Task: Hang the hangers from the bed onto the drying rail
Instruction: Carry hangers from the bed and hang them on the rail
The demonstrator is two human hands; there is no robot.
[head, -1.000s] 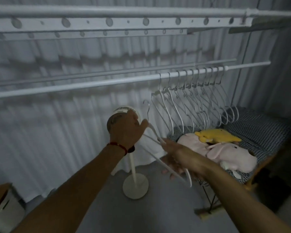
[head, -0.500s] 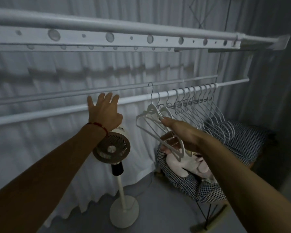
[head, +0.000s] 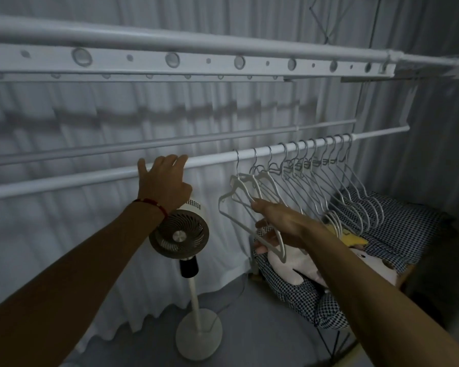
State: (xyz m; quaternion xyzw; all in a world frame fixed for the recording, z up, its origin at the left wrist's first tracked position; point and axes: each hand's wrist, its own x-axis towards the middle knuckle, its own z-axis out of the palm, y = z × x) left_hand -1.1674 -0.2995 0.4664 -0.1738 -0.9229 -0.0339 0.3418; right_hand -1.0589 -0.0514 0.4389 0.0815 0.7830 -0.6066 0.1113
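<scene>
Several things crowd the space below my hands: a white pedestal fan (head: 179, 235) with a round grille stands at six o'clock of my left hand (head: 162, 181), its head just under that wrist, its round base on the grey floor (head: 263, 327). At three o'clock of the fan sits the bed (head: 408, 229) with its black-and-white checked cover, carrying a pale pink soft toy (head: 289, 266) and a yellow soft toy (head: 353, 238). White pleated curtains (head: 64, 234) fill the backdrop. Overhead runs a flat white bar with round holes (head: 170, 60), with a thicker white pole just above it.

From my left hand toward nine o'clock the white drying rail (head: 64, 180) is bare all the way to the frame edge, and a short bare stretch lies between that hand and the nearest hook at three o'clock. A thinner second rail (head: 117, 149) runs behind it.

My left hand rests on the drying rail, fingers straight and spread over its top. My right hand (head: 281, 226) is curled round the lower frame of the white plastic hangers (head: 245, 200) at the near end of the row, whose metal hooks sit over the rail. At two o'clock of them, a packed row of thin white hangers (head: 329, 186) hangs from the same rail above the bed.
</scene>
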